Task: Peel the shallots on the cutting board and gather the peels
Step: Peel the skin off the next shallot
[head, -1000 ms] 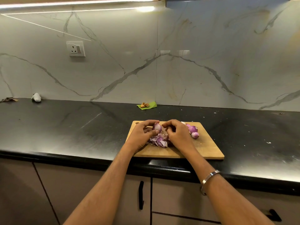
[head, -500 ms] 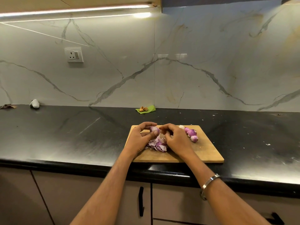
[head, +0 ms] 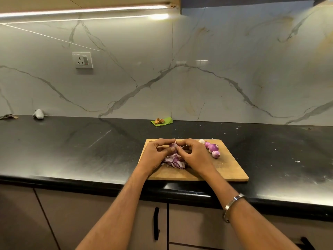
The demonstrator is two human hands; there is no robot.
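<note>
We counted one wooden cutting board (head: 232,170) on the black counter (head: 72,150), set at its front edge. On the board's far right corner lay three peeled shallots (head: 212,149) in a tight cluster, touching one another, with one small pale piece (head: 201,141) just beside them at the back edge. One more shallot (head: 173,146) sat up between our two hands, over the middle of the board. Below it we had a single heap of purple peels (head: 174,161) resting on the board, between our wrists.

Our left hand (head: 155,156) curled round the shallot, thumb pressed on its near side and fingers arched over the top. Our right hand (head: 195,156) met it from the other side, fingertips curled in and pinching at the shallot's skin; how much of it they had hold of we could not tell. Both forearms reached in from the bottom, converging on the board. One metal bangle (head: 232,202) ringed our right forearm.

Against the backsplash we saw one green leaf (head: 166,121) carrying a few small brown pieces (head: 159,121).
</note>
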